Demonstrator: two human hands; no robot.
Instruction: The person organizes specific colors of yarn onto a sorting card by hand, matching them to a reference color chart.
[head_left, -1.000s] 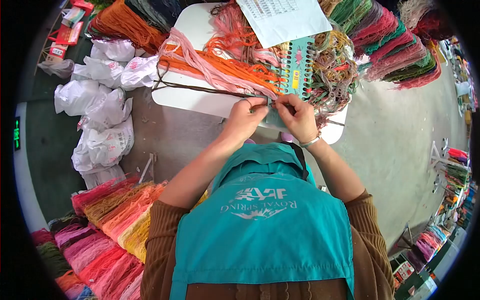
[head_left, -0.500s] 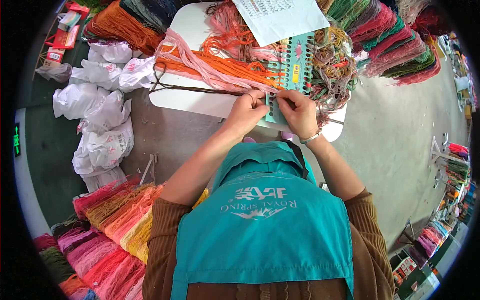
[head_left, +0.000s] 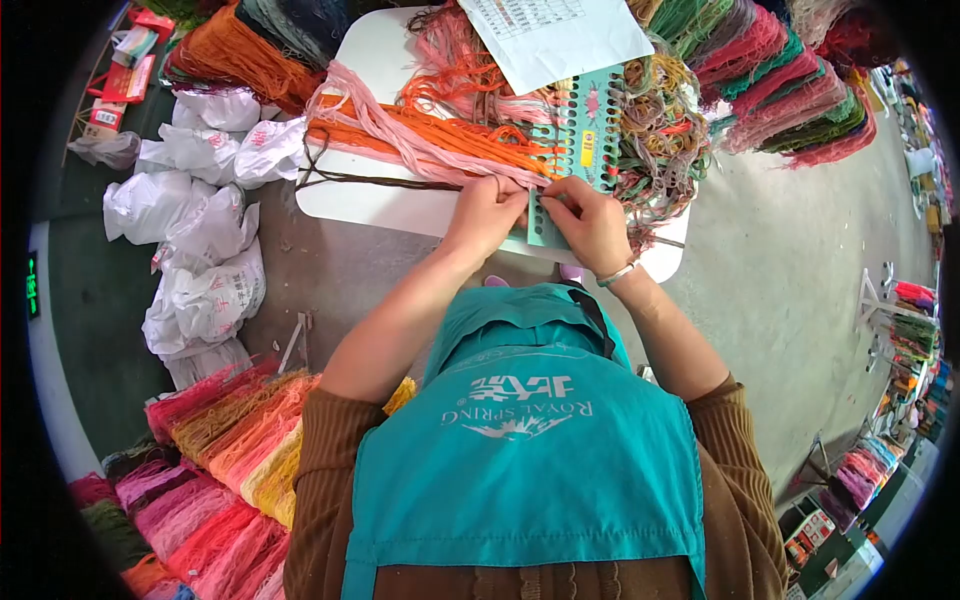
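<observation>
A teal punched thread card (head_left: 568,115) lies on the white table, with holes along both edges and a yellow label. Orange embroidery thread (head_left: 430,135) and pink embroidery thread (head_left: 395,130) reach its left edge. A dark brown thread (head_left: 400,183) runs from the left to my left hand (head_left: 488,214), whose fingers are closed around it beside the card. My right hand (head_left: 592,226) is pinched over the card's near end; what its fingertips hold is hidden.
A printed sheet (head_left: 555,40) lies over the card's far end. Tangled multicoloured threads (head_left: 660,140) lie to its right on the white table (head_left: 385,212). Thread racks (head_left: 225,440) stand near left and at the back. White bags (head_left: 215,290) are piled on the floor at left.
My right hand has shifted slightly left over the card, and its fingers have curled in more. My left hand has turned a little and stays at the card's left edge.
</observation>
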